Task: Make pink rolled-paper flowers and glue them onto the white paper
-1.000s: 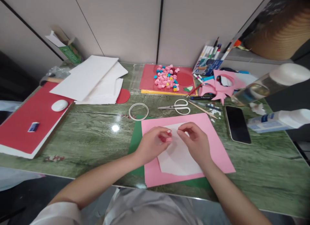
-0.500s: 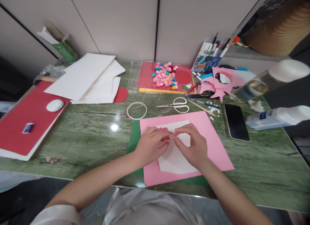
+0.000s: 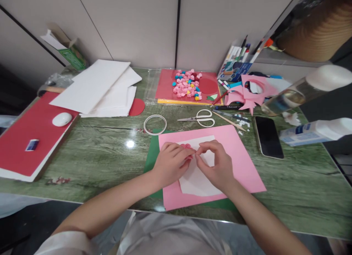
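Observation:
My left hand (image 3: 172, 163) is closed over the upper left of a white sheet (image 3: 199, 180), its fingertips meeting those of my right hand (image 3: 216, 163). The right thumb and index finger pinch together; anything between them is too small to name. Small pink paper rolls (image 3: 186, 146) show just beyond the left fingers, and another pink piece (image 3: 189, 157) peeks out beneath them. Whether the left hand grips that piece is hidden. Under the white sheet lies pink paper (image 3: 244, 174), with green paper (image 3: 150, 158) below that.
Scissors (image 3: 198, 118) and a tape roll (image 3: 155, 124) lie beyond the papers. A phone (image 3: 268, 137) and a white bottle (image 3: 313, 132) are at the right. Farther back are pink paper flowers (image 3: 183, 88) on red paper. White sheets (image 3: 96, 86) and a red board (image 3: 27, 137) occupy the left.
My right hand has shifted very slightly left. The fingertips of both hands stay together over the white sheet, and the other things keep their places.

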Tool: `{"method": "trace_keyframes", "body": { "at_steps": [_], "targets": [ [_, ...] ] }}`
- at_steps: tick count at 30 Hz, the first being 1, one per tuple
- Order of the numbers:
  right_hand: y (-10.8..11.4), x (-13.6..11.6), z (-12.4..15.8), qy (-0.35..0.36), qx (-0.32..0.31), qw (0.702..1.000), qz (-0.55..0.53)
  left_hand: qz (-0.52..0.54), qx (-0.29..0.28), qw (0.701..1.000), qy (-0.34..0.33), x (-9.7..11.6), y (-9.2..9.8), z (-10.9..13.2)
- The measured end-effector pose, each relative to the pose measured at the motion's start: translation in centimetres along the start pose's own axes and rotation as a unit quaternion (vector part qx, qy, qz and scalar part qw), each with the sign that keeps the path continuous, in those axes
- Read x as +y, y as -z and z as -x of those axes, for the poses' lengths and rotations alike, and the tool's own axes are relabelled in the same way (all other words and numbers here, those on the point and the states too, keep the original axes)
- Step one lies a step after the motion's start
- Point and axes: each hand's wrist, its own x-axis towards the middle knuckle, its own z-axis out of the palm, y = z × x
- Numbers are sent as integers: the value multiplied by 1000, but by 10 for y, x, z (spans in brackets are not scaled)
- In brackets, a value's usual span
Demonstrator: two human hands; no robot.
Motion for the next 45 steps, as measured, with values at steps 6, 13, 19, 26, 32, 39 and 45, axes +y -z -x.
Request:
{"method": "trace_keyframes", "body": {
  "at_steps": [6, 13, 19, 26, 32, 39, 45],
  "targets": [
    [-2, 1, 1, 0, 7, 1000, -6, -15, -2, 1000, 7, 2, 2, -1],
    [-4, 5, 3, 4, 21, 1000, -13, -1, -3, 1000, 16, 3, 3, -2],
    [-3, 3, 3, 16, 32, 999, 5, 16, -15, 1000, 22, 3, 4, -1],
    [0, 1, 1, 78, 26, 995, 54, -15, -16, 1000, 4, 2, 4, -2],
    [-2, 3, 1, 99, 2, 991, 90, -37, -34, 999, -4, -1, 3, 1],
    [-2, 7, 2, 125, -25, 985, 112, -83, -12, 995, -45, -4, 2, 2],
    [-2, 4, 0, 105, -54, 984, 133, -109, 10, 992, -64, -3, 3, 0]
  ]
}}
